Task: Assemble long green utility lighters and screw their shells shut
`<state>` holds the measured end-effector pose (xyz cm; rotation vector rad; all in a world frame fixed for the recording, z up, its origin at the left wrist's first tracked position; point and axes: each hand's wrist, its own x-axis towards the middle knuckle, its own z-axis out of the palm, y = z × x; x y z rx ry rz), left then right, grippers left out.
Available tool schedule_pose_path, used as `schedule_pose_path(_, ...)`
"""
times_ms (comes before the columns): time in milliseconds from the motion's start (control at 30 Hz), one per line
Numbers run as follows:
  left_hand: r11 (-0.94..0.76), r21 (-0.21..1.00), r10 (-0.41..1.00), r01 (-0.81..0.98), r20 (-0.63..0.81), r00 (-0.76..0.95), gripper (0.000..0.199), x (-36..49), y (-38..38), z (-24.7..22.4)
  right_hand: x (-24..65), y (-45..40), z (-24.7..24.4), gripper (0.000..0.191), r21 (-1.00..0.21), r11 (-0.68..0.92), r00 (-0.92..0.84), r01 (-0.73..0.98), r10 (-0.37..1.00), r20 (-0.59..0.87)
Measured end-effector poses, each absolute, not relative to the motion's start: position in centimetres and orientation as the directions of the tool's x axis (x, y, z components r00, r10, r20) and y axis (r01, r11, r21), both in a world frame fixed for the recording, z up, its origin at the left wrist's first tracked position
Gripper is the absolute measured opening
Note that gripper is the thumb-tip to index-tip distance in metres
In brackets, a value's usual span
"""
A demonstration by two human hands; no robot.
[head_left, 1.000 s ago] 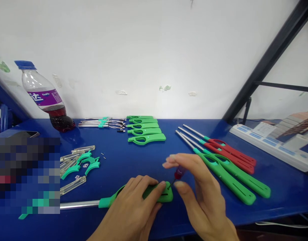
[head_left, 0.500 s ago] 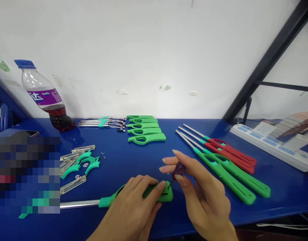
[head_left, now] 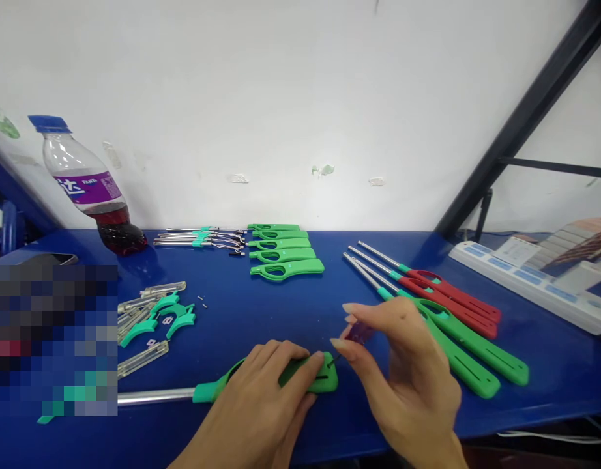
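My left hand (head_left: 266,391) presses a green long-necked lighter (head_left: 331,383) to the table near its front edge, fingers closed over the handle. The lighter's metal tube (head_left: 158,396) points left. Between thumb and fingers of my right hand (head_left: 410,371) is a small screwdriver (head_left: 360,331) with a translucent purple handle. Its thin shaft leans down to the hole at the lighter's right end; whether a screw sits there is hidden. Right of that hand lie finished-looking green lighters (head_left: 481,384) and red lighters (head_left: 476,318), partly behind my fingers.
Green handle shells (head_left: 300,267) line up at the back, beside metal tubes with wires (head_left: 186,240). Clear fuel tanks (head_left: 144,359) and teal triggers (head_left: 182,322) lie left, near two tiny screws (head_left: 203,301). A drink bottle (head_left: 88,189) and a power strip (head_left: 530,283) flank the blue table (head_left: 261,309).
My right hand has shifted slightly right and its fingers have curled in. The screwdriver's handle has tipped rightward, its tip staying at the hole. My left hand and the lighter have not moved.
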<state>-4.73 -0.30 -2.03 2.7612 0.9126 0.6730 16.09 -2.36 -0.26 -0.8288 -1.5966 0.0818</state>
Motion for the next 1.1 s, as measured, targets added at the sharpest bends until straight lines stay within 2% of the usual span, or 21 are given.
schedule_pose_path(133,-0.801,0.290,0.598,0.523,0.369,0.711,0.045,-4.8,-0.4,-2.0,16.2,-2.5,-0.2,0.059,-0.500,0.719,-0.008,0.482,0.575,0.818)
schedule_pose_path(233,-0.800,0.299,0.599,0.520,0.369,0.711,0.043,-4.7,-0.5,-2.1,16.1,-2.5,-0.2,0.066,-0.524,0.727,-0.061,0.443,0.608,0.792)
schedule_pose_path(433,-0.803,0.275,0.596,0.528,0.363,0.716,0.045,-4.8,-0.4,-2.2,16.1,-2.4,0.0,0.061,-0.503,0.729,0.019,0.465,0.559,0.829)
schedule_pose_path(633,-0.805,0.287,0.593,0.519,0.383,0.708,0.044,-4.7,-0.4,-2.2,16.3,-2.7,-0.2,0.060,-0.533,0.720,-0.054,0.444,0.615,0.787)
schedule_pose_path(833,-0.810,0.261,0.587,0.526,0.382,0.714,0.045,-5.0,-0.5,-2.2,16.2,-2.3,0.2,0.052,-0.481,0.740,0.096,0.470,0.499,0.861)
schedule_pose_path(967,-0.837,0.189,0.542,0.513,0.412,0.732,0.043,-5.0,-0.1,-2.3,16.4,-2.7,0.9,0.038,-0.467,0.701,0.294,0.538,0.364,0.884)
schedule_pose_path(1033,-0.868,0.147,0.484,0.475,0.467,0.740,0.040,-5.1,0.0,-2.2,17.0,-3.3,0.7,0.035,-0.490,0.673,0.330,0.554,0.362,0.872)
schedule_pose_path(1100,-0.899,0.094,0.410,0.428,0.524,0.747,0.038,-5.0,-0.1,-2.2,17.9,-4.0,0.0,0.044,-0.498,0.656,0.310,0.568,0.390,0.867)
